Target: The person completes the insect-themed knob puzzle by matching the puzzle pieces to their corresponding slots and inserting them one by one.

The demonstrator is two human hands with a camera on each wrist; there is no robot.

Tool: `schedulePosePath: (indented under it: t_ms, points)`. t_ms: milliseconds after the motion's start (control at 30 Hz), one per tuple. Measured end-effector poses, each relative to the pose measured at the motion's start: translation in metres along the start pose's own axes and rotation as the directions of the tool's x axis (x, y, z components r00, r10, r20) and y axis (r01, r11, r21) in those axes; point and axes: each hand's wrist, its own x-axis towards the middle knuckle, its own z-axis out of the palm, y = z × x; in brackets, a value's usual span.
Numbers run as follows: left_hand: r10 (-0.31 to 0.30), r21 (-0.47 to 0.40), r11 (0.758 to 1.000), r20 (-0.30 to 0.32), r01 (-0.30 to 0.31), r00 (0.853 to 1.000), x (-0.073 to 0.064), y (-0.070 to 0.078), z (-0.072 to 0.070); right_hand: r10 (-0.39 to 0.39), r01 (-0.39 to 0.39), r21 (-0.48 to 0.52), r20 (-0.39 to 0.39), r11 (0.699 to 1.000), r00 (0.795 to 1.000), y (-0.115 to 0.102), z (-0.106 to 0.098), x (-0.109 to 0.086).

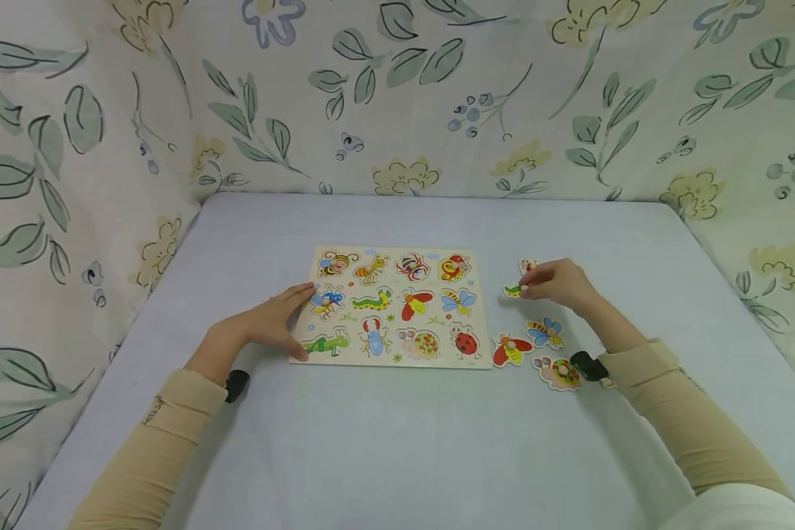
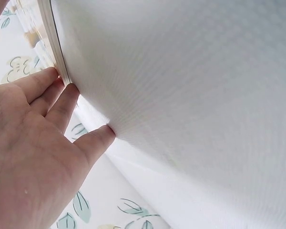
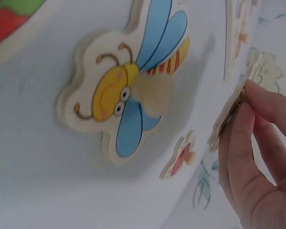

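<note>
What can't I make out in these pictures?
Head view: the right end of the green puzzle piece, covered by the right hand.
Head view: most of another piece, hidden by the right sleeve.
Right wrist view: most of the snail piece, cut off by the corner.

Wooden board (image 1: 430,363), wooden caterpillar piece (image 1: 512,291), matt tabletop (image 1: 384,442), cloth sleeve (image 1: 676,412)

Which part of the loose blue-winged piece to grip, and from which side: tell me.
Probably the round knob, pinched from above: the blue-winged piece lies flat, picture up, with the knob standing out from its face, while the snail piece and red-winged piece lie close on its near and left sides.
</note>
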Motion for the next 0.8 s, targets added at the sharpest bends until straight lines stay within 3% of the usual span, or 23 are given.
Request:
schedulePosePath:
  t_ms: [800]
  points:
    - [-0.019,-0.006,1.0,0.008,0.019,1.0,0.0,0.002,-0.002,-0.037,0.033,0.045,0.098,0.998,0.995,-0.035,0.044,0.016]
